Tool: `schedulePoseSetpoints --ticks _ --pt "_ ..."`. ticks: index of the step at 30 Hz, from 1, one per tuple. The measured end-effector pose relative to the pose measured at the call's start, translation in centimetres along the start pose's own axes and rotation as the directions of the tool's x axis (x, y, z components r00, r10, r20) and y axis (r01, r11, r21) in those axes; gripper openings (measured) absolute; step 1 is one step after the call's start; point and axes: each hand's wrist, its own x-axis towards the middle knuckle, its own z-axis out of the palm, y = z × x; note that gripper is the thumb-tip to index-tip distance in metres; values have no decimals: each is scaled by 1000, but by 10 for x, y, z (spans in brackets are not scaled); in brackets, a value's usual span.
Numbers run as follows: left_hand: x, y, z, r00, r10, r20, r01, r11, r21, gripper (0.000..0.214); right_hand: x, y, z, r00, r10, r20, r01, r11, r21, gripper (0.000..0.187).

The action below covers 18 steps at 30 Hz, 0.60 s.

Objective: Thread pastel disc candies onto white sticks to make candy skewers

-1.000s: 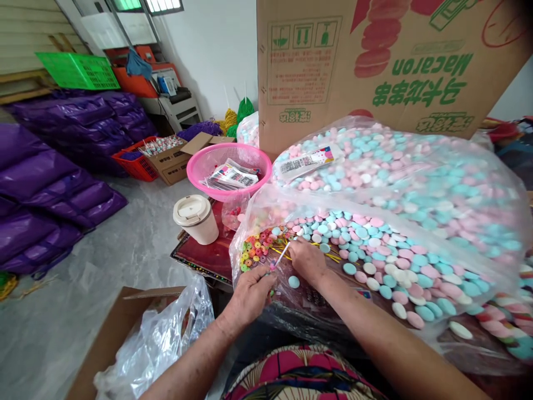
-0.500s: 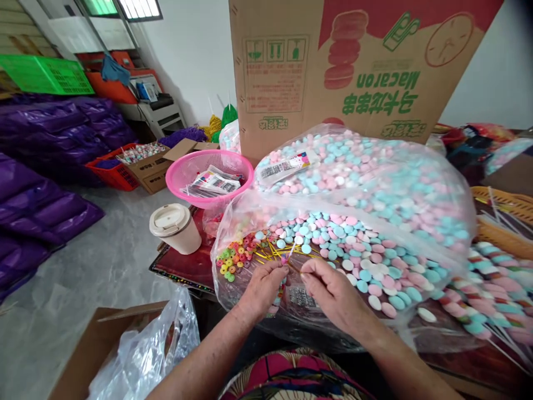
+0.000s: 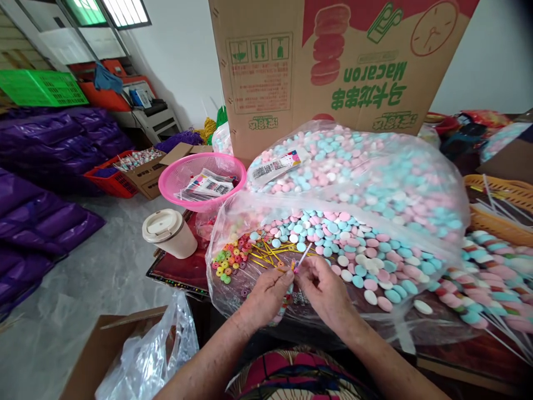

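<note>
My left hand (image 3: 266, 295) is closed around the neck of a wrapped candy stick (image 3: 287, 303), whose colourful candy part hangs below the fingers. Its thin white stick (image 3: 306, 254) points up and to the right. My right hand (image 3: 327, 289) is pinched at the same gathered neck, touching the wrapper; a gold tie there is mostly hidden by the fingers. Just beyond the hands lie loose gold twist ties (image 3: 268, 253). Fruit-coloured ring candies (image 3: 231, 255) are to their left, and pastel button-shaped candies (image 3: 366, 266) spread to the right.
A big clear bag (image 3: 358, 161) of pastel candies leans before a Macaron carton (image 3: 266, 72). Left of it stand a pink basket (image 3: 166, 191) with printed wrappers and a lidded cup (image 3: 177, 239). Finished candy sticks (image 3: 491, 278) pile at right; an open box (image 3: 89, 355) sits lower left.
My right hand has moved in against my left at the wrapper's neck; the gold tie stretched between them is now mostly hidden. The white stick tilts further right. The view has shifted slightly.
</note>
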Motion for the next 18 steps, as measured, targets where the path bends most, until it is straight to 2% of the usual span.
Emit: schedulePoseSetpoints --ticks 2,4,6,7,8,9,11,14,16,18 --pt "1 0 -2 994 -19 108 38 984 -176 45 -2 -6 -9 987 6 161 -16 998 60 19" --pt "3 0 -5 955 -74 287 171 929 -328 43 -2 -14 -20 935 -129 330 111 991 71 24" --pt "6 0 -8 889 -121 442 317 858 -404 42 0 -19 -31 874 -267 406 261 963 72 24" --pt "7 0 -8 864 -123 487 359 830 -426 43 2 -20 -34 855 -301 422 298 951 75 21" --pt "8 0 -7 858 -114 501 373 809 -455 44 3 -20 -36 844 -307 440 301 950 86 19" --pt "9 1 -6 862 -102 496 373 790 -486 47 5 -19 -37 846 -287 450 273 957 97 18" --pt "11 4 -1 904 -86 418 331 762 -557 53 6 -16 -33 889 -204 409 187 979 81 22" --pt "13 8 7 972 -73 224 198 767 -611 62 3 -10 -22 967 -170 187 181 983 -42 28" --pt "13 9 13 995 -47 93 93 807 -584 63 1 -8 -19 965 -254 65 262 946 -193 27" --pt "12 9 19 997 19 -70 -50 878 -476 67 0 -8 -21 927 -374 -1 349 866 -359 24"
